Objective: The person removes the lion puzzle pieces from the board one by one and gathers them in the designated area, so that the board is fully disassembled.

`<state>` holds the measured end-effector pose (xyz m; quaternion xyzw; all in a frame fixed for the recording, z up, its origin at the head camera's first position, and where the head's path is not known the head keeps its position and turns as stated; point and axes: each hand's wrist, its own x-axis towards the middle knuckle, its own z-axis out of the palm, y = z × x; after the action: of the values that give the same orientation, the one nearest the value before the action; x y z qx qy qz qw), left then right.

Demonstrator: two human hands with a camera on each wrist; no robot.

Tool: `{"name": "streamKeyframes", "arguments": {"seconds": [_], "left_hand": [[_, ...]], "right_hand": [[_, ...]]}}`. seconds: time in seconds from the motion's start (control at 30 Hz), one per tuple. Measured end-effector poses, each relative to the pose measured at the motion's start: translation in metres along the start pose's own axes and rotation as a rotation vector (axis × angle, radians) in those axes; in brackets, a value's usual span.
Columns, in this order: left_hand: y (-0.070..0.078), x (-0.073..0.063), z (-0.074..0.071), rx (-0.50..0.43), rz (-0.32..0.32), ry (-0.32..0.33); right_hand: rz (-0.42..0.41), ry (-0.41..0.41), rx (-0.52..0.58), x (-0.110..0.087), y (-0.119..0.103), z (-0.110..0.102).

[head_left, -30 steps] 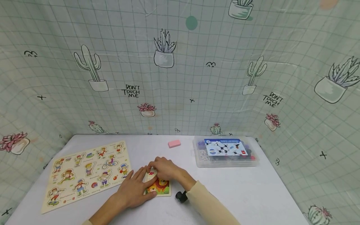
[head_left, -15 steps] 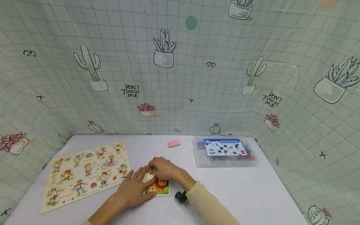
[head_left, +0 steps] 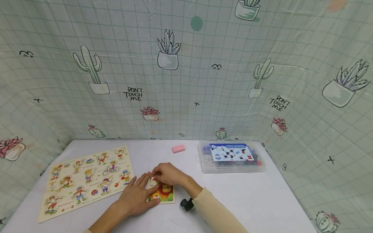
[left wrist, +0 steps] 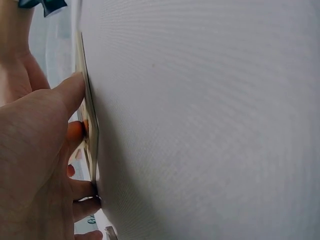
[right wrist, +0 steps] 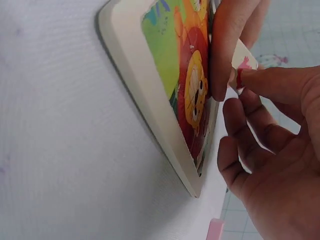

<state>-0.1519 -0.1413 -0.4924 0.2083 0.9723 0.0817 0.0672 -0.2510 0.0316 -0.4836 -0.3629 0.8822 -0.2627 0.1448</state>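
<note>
A small lion puzzle board (head_left: 167,193) lies at the front middle of the table, its pale wooden rim (right wrist: 150,107) and lion picture seen close in the right wrist view. My left hand (head_left: 137,195) rests across its left side with fingers spread, the thumb (left wrist: 75,92) at the near edge and the index finger over the picture. At the board's far left corner my right hand (head_left: 167,174) pinches a small pale puzzle piece (head_left: 153,180) with red print between thumb and curled fingers. Much of that piece is hidden under the fingers.
A large wooden sports puzzle board (head_left: 87,181) lies to the left. At the back are a pink eraser-like block (head_left: 178,149) and a clear case (head_left: 231,157) of molecule-model parts. A small black object (head_left: 186,204) sits by the right forearm.
The head view has turned slightly, so everything sits a little further left. My right fingers have shifted slightly and cover more of the red-printed piece. The left hand stays on the board.
</note>
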Motion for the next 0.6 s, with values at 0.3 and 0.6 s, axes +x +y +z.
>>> {"name": "streamKeyframes", "arguments": {"seconds": [0.3,0.6], "left_hand": [[-0.001,-0.001,0.000,0.000,0.015,0.013],[0.000,0.001,0.001,0.028,0.002,0.028]], "right_hand": [[0.001,0.020,0.049,-0.001,-0.003,-0.002],[0.026,0.030,0.122,-0.013,0.002,-0.028]]}}
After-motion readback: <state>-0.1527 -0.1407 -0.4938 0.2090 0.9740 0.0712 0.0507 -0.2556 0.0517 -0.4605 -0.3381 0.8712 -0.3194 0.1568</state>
